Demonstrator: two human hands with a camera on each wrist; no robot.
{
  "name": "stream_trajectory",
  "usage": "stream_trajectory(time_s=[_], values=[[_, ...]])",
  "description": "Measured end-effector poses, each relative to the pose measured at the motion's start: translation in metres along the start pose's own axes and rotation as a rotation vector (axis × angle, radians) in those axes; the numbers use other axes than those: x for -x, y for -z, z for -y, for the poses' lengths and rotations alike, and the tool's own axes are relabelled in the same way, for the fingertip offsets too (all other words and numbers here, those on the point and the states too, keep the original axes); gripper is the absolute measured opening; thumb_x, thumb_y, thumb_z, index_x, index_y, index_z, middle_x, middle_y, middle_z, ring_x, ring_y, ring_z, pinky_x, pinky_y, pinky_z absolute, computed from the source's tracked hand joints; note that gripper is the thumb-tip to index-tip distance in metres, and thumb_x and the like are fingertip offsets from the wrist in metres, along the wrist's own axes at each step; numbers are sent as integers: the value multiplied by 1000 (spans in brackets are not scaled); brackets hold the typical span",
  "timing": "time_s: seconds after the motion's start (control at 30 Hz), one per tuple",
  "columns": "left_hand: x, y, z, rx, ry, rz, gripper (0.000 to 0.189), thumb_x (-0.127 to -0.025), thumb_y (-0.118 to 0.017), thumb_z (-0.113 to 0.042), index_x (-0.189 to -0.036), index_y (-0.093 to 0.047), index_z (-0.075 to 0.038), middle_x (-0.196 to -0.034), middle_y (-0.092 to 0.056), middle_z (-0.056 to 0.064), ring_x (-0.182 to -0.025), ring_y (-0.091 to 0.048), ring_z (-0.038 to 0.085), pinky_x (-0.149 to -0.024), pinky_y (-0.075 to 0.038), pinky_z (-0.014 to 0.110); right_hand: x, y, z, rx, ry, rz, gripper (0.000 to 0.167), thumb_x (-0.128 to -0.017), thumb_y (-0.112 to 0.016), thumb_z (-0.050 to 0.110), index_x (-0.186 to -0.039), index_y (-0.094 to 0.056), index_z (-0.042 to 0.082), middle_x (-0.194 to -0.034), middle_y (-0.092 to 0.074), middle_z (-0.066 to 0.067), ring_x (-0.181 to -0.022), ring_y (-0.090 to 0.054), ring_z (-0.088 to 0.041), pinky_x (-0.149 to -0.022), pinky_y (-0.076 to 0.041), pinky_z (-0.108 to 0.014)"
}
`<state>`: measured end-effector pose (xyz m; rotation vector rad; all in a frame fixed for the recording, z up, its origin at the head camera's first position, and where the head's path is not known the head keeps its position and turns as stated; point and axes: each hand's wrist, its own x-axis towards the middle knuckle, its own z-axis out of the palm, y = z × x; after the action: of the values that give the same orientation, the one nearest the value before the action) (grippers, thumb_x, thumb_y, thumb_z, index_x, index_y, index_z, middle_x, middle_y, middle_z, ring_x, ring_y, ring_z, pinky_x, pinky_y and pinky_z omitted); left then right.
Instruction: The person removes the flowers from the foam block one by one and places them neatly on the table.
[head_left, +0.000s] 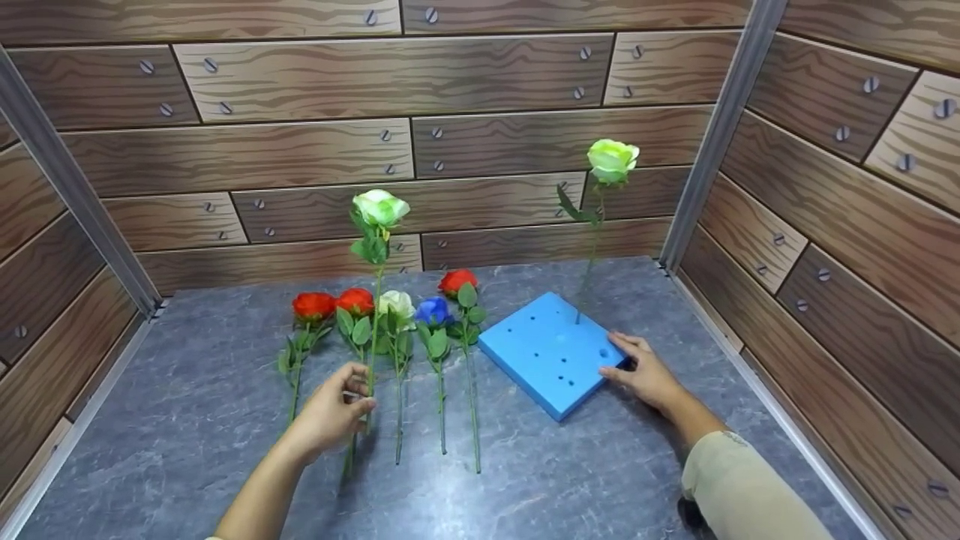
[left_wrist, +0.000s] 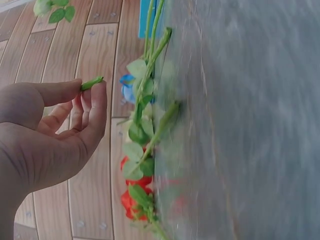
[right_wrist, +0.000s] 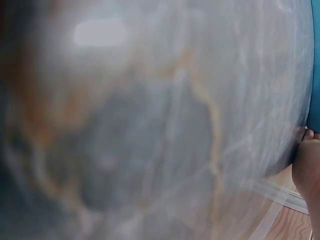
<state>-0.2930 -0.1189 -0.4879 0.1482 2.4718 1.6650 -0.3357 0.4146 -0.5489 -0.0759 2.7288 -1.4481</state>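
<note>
My left hand (head_left: 337,409) pinches a pale green-white rose (head_left: 381,208) low on its stem and holds it upright above the table. In the left wrist view, the cut stem end (left_wrist: 92,83) pokes out between thumb and fingers. A flat blue block (head_left: 536,356) with several small holes lies to the right. One yellow-green rose (head_left: 613,160) stands upright in it, near its back edge. At the block's right corner, my right hand (head_left: 645,375) grips the edge between thumb and fingers. The right wrist view catches only part of that hand (right_wrist: 307,167) beside the block (right_wrist: 316,65).
Several roses lie in a row left of the block: a red one (head_left: 313,306), another red one (head_left: 355,301), a white one (head_left: 396,306), a blue one (head_left: 433,310) and a red one (head_left: 457,282). Wood-patterned walls (head_left: 495,142) enclose the grey marbled table (head_left: 172,420).
</note>
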Motion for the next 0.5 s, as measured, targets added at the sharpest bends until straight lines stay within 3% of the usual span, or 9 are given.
stream_trajectory(time_s=[0.2, 0.5], values=[[7, 17, 8, 8, 15, -3, 40, -101, -68, 6, -138, -56, -4, -116, -59, 16, -100, -67, 25, -72, -67, 41, 0, 0, -1, -25, 13, 2, 86, -104, -77, 27, -170, -29, 1, -174, -19, -26, -167, -9, -50, -137, -14, -67], [16, 38, 22, -47, 112, 6, 44, -104, -66, 3, -145, -52, -4, -120, -58, 16, -102, -66, 27, -72, -65, 41, 1, 0, -2, -39, 13, 4, 85, -104, -77, 26, -170, -29, 1, -174, -19, -26, -167, -10, -50, -137, -17, -66]])
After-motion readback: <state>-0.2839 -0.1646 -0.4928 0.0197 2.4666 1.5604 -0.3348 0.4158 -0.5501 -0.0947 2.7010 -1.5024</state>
